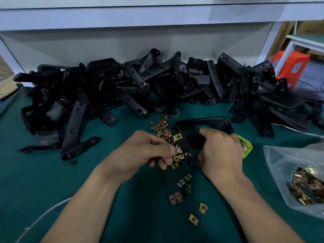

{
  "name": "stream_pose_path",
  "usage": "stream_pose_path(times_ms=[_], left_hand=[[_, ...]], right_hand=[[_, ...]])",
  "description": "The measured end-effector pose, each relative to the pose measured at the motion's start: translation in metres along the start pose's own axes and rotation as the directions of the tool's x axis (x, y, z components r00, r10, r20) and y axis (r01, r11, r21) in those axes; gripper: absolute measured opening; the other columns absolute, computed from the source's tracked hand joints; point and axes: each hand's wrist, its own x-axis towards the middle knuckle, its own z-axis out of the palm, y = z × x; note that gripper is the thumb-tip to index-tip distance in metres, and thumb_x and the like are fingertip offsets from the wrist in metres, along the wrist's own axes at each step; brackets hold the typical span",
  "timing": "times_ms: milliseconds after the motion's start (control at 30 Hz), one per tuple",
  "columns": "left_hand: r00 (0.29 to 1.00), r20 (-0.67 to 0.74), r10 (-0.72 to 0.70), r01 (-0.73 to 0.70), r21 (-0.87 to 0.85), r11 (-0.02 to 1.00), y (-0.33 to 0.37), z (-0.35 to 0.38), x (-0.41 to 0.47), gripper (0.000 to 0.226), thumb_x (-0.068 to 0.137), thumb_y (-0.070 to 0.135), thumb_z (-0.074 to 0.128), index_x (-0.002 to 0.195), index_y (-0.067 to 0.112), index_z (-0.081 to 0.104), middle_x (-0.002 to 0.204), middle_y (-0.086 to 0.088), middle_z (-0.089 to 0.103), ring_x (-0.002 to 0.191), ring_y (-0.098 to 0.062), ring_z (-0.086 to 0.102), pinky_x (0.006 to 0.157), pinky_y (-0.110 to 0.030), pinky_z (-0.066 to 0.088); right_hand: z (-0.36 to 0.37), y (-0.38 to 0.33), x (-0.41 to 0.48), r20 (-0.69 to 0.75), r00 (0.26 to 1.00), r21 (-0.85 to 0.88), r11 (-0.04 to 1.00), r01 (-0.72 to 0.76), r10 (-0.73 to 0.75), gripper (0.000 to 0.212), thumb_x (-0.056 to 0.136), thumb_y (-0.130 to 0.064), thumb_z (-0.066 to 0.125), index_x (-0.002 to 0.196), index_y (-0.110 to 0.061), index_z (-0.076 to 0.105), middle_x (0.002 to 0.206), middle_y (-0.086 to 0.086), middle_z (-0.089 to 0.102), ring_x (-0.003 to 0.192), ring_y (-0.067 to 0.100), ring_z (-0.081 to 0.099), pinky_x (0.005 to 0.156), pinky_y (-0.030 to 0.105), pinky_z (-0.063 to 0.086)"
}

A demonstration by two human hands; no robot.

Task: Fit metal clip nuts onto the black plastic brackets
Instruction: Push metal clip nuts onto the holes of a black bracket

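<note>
My right hand [220,153] grips a black plastic bracket [206,122] above the green mat, its flat end pointing left. One metal clip nut [178,137] sits on the bracket's upper edge. My left hand [145,151] pinches another clip nut [177,150] between thumb and finger, right against the bracket's left edge. Loose clip nuts [162,126] lie scattered under and behind my hands, and several more clip nuts [184,188] lie nearer me.
A big pile of black brackets [133,81] runs across the back of the green mat [35,181]. A clear bag of clip nuts [301,181] lies at the right. A green object [246,146] sits behind my right hand. A white cable [45,214] crosses the lower left.
</note>
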Motion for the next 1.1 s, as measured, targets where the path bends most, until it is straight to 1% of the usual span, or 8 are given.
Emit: stream_pose_path(times_ms=[133,200,400,500,700,933,1033,1100], left_hand=[[1.0,-0.012,-0.003,0.003,0.042,0.999,-0.001,0.002,0.002,0.023,0.087,0.019,0.077,0.064,0.018,0.077,0.072,-0.009,0.073,0.062,-0.014,0.066,0.051,-0.017,0.043],[1.0,-0.014,-0.001,0.002,0.056,0.998,-0.001,0.003,0.002,0.022,0.087,0.018,0.076,0.066,0.014,0.077,0.072,-0.011,0.074,0.063,-0.015,0.066,0.052,-0.018,0.043],[1.0,-0.024,-0.006,0.007,0.045,0.999,0.001,0.008,0.002,0.02,0.081,0.022,0.081,0.062,0.016,0.076,0.07,-0.011,0.073,0.061,-0.015,0.066,0.051,-0.018,0.043],[0.999,-0.035,-0.011,0.013,0.036,0.999,0.002,0.009,0.001,0.021,0.082,0.021,0.08,0.062,0.016,0.075,0.07,-0.011,0.073,0.06,-0.015,0.066,0.05,-0.018,0.043],[0.997,-0.075,-0.037,0.04,0.042,0.998,0.005,0.014,0.002,0.022,0.084,0.012,0.075,0.062,0.015,0.076,0.069,-0.013,0.072,0.059,-0.017,0.065,0.049,-0.02,0.046],[0.994,-0.077,-0.075,0.079,0.052,0.995,0.009,0.023,0.002,0.022,0.082,0.013,0.076,0.06,0.015,0.075,0.065,-0.009,0.07,0.056,-0.014,0.065,0.049,-0.018,0.047],[0.991,-0.104,-0.079,0.083,0.035,0.996,0.009,0.023,0.003,0.021,0.083,0.01,0.075,0.062,0.012,0.076,0.065,-0.01,0.07,0.055,-0.015,0.065,0.049,-0.018,0.048],[0.99,-0.118,-0.079,0.083,0.027,0.996,0.009,0.021,0.003,0.019,0.084,0.008,0.075,0.065,0.009,0.077,0.065,-0.011,0.07,0.054,-0.014,0.064,0.049,-0.018,0.048]], right_hand=[[0.001,0.002,-0.001,-0.002,1.0,0.028,1.0,0.005,-0.005,0.052,0.057,0.008,0.074,0.066,-0.027,0.037,0.056,-0.012,0.032,0.051,0.006,0.018,0.07,0.033,0.029],[0.0,0.003,-0.001,-0.003,1.0,0.03,1.0,-0.003,0.003,0.055,0.057,0.007,0.075,0.067,-0.028,0.034,0.056,-0.013,0.029,0.052,0.016,0.025,0.071,0.033,0.031],[0.002,0.002,0.0,-0.012,1.0,-0.059,0.998,0.019,-0.02,0.051,0.061,0.003,0.073,0.069,-0.028,0.034,0.063,-0.008,0.045,0.062,0.021,0.036,0.072,0.036,0.036],[0.002,0.002,0.0,-0.062,0.998,-0.069,0.998,0.01,-0.015,0.051,0.053,0.009,0.072,0.068,-0.025,0.037,0.06,-0.004,0.049,0.058,0.023,0.038,0.067,0.036,0.037],[0.0,0.004,0.0,-0.087,0.996,-0.092,0.996,0.009,-0.017,0.055,0.047,0.013,0.072,0.065,-0.025,0.035,0.056,-0.01,0.028,0.055,0.021,0.029,0.064,0.034,0.028],[0.005,0.003,-0.001,-0.096,0.995,-0.045,0.999,0.03,-0.034,0.058,0.045,0.012,0.071,0.066,-0.026,0.032,0.058,-0.009,0.036,0.056,0.022,0.03,0.064,0.034,0.03],[0.005,0.004,-0.001,-0.123,0.992,-0.012,1.0,0.021,-0.022,0.064,0.037,0.014,0.074,0.063,-0.025,0.031,0.053,-0.01,0.029,0.051,0.021,0.026,0.06,0.032,0.033],[0.004,0.002,-0.001,-0.088,0.996,-0.004,1.0,-0.006,0.005,0.065,0.038,0.009,0.082,0.063,-0.026,0.034,0.052,-0.013,0.021,0.049,0.02,0.022,0.061,0.031,0.028]])
